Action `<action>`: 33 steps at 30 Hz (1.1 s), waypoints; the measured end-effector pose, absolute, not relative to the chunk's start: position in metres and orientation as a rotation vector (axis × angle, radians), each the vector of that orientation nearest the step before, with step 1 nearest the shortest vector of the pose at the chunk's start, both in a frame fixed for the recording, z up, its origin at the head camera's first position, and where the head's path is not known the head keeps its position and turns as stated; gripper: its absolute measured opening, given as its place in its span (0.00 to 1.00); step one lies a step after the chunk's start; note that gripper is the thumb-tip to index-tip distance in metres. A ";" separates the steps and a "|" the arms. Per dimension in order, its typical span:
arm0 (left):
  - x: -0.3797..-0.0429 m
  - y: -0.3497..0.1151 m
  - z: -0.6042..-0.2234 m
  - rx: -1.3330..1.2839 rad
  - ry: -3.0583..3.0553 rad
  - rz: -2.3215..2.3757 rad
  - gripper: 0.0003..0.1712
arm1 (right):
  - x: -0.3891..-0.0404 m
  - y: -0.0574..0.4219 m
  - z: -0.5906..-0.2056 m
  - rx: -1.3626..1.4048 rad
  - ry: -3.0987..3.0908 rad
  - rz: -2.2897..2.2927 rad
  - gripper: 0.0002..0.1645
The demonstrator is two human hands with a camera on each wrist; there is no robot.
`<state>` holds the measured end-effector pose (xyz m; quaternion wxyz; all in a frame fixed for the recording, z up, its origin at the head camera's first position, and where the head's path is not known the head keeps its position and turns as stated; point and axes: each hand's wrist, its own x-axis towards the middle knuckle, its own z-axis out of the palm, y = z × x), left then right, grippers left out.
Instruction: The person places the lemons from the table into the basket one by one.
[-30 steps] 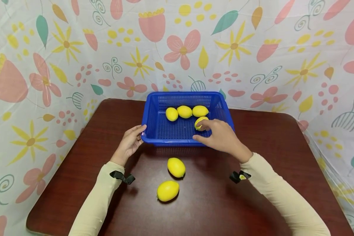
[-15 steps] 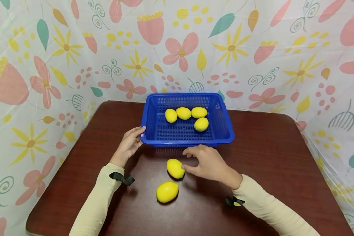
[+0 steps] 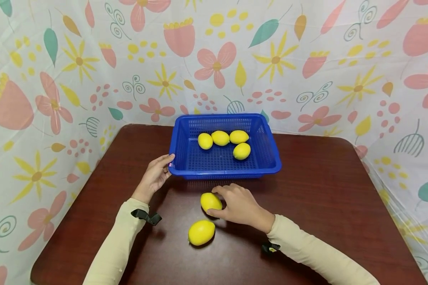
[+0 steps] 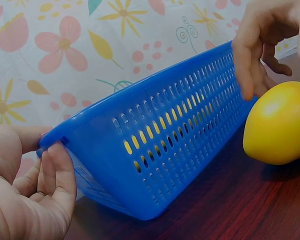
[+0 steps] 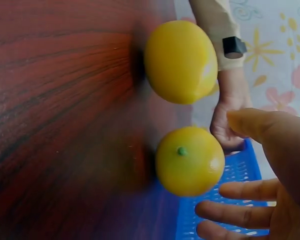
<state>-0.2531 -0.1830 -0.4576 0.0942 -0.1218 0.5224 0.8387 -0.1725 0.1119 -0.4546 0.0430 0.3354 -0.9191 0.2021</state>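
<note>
A blue plastic basket (image 3: 224, 172) stands at the back of the table, with several yellow lemons (image 3: 239, 137) inside. My left hand (image 3: 153, 178) grips the basket's near left corner, thumb over the rim and fingers curled beneath it in the left wrist view. In front of the basket, a lemon (image 3: 210, 202) lies on the table between the spread thumb and fingers of my right hand (image 3: 237, 206). In the right wrist view, those fingers look apart from the lemon (image 5: 190, 161). Another lemon (image 3: 201, 232) lies closer to me.
The dark brown wooden table (image 3: 306, 190) runs under everything. A floral-patterned cloth (image 3: 278, 91) hangs behind it and along both sides, close to the basket's far side.
My right hand has let go of a lemon in the basket, drawn back over the rim, and come down around the nearer loose lemon. The left hand stays on the basket.
</note>
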 end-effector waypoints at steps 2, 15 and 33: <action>-0.253 -0.182 -0.457 -0.369 1.550 2.488 0.04 | -0.173 0.110 -0.456 1.008 -2.825 0.594 0.37; -0.254 -0.183 -0.459 -0.361 1.549 2.488 0.04 | -0.175 0.100 -0.469 1.009 -2.882 0.591 0.41; -0.254 -0.182 -0.460 -0.366 1.540 2.498 0.04 | -0.173 0.104 -0.468 0.995 -2.839 0.667 0.37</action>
